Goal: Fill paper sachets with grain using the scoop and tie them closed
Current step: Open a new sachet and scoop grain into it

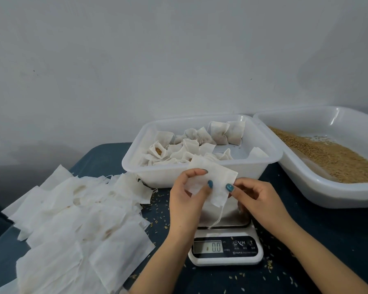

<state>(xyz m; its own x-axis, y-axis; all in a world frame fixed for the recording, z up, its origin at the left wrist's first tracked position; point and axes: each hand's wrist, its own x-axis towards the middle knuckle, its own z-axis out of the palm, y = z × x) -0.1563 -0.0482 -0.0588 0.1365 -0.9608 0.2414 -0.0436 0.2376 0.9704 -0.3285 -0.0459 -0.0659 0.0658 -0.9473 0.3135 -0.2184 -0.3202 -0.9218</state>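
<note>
At the six o'clock side of the view, above the scale (225, 249), an empty paper sachet (212, 179) is held up between both hands. Its lower left part is pinched between the thumb and fingers of the left hand (185, 196), and its right edge is pinched by the thumb and fingers of the right hand (255, 198). A thin string (219, 215) is seen hanging from the sachet's lower corner toward the scale platform. The display is read as 0.0. At twelve o'clock from the scale, a white tub (157, 177) is set on the bench (327, 240), and filled sachets (191, 145) are heaped in it, mostly toward its left and far sides. At two o'clock, a wider white tray (338, 198) is placed just beside the tub, with grain (331, 158) spread across its floor. At nine o'clock, a loose pile of flat empty sachets (72, 219) is laid over the bench. Stray grains (269, 266) are scattered round the scale.
</note>
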